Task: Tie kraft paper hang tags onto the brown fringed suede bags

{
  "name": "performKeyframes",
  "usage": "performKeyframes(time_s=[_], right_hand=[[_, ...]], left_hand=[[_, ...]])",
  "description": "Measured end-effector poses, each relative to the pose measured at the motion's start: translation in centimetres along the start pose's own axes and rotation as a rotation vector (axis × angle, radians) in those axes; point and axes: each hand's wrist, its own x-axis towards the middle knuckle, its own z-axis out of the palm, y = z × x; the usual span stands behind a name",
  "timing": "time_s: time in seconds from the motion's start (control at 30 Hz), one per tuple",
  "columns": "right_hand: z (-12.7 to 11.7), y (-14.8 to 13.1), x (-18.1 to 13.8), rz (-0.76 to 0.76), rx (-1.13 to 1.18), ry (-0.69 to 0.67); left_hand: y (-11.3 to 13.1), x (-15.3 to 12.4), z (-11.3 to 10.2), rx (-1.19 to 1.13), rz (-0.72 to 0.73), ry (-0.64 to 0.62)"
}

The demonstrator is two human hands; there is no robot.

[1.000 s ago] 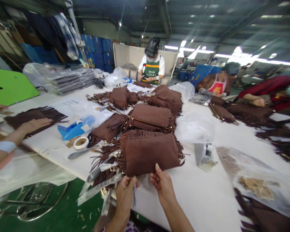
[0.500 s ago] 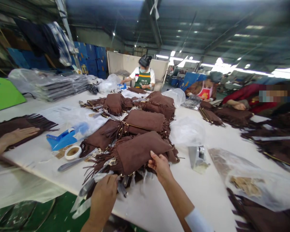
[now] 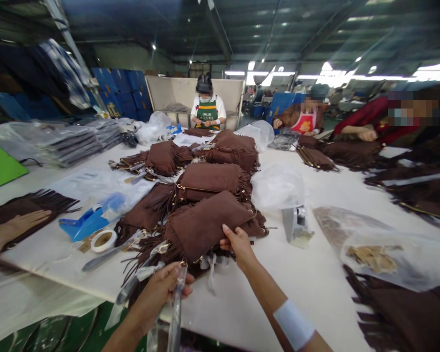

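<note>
A brown fringed bag point(image 3: 209, 222) lies nearest me on top of a pile of similar bags. My right hand point(image 3: 239, 244) pinches the bag's near edge, thumb on top and fingers underneath. At the bag's lower left corner, my left hand point(image 3: 168, 283) is closed on a plastic-wrapped strap point(image 3: 176, 313), whose metal fitting shows at the fingertips. The strap hangs over the table's front edge. Another plastic-wrapped strap point(image 3: 127, 289) lies left of that hand. Behind the near bag rests a second brown bag point(image 3: 212, 177) with a gold zip.
On the left are a blue tape dispenser point(image 3: 86, 222), a tape roll point(image 3: 103, 240) and another person's hand point(image 3: 25, 222) on a fringed bag. A metal tape dispenser point(image 3: 297, 227) and a plastic bag point(image 3: 374, 244) lie right. Several co-workers surround the white table point(image 3: 278, 293).
My left hand has turned and now grips the plastic-wrapped strap with its fitting raised. My right hand keeps its hold on the bag's edge. The co-worker opposite has brought both hands together.
</note>
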Motion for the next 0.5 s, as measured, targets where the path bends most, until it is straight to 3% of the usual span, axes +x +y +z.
performKeyframes(time_s=[0.2,0.33,0.4,0.5], right_hand=[[-1.1,0.2,-0.9,0.000,-0.020,-0.056],[-1.6,-0.9,-4.2,-0.041,-0.073,-0.135],[-2.0,-2.1,-7.6,-0.098,-0.107,-0.346],[-3.2,-4.3,-14.5,-0.319,-0.190,-0.735]], left_hand=[[-0.4,1.3,0.5,-0.104,0.000,0.082],[-1.1,3.7,1.2,-0.220,-0.027,0.190],[-1.1,4.6,1.8,-0.266,-0.031,0.214],[0.1,4.4,2.8,-0.242,0.016,0.204]])
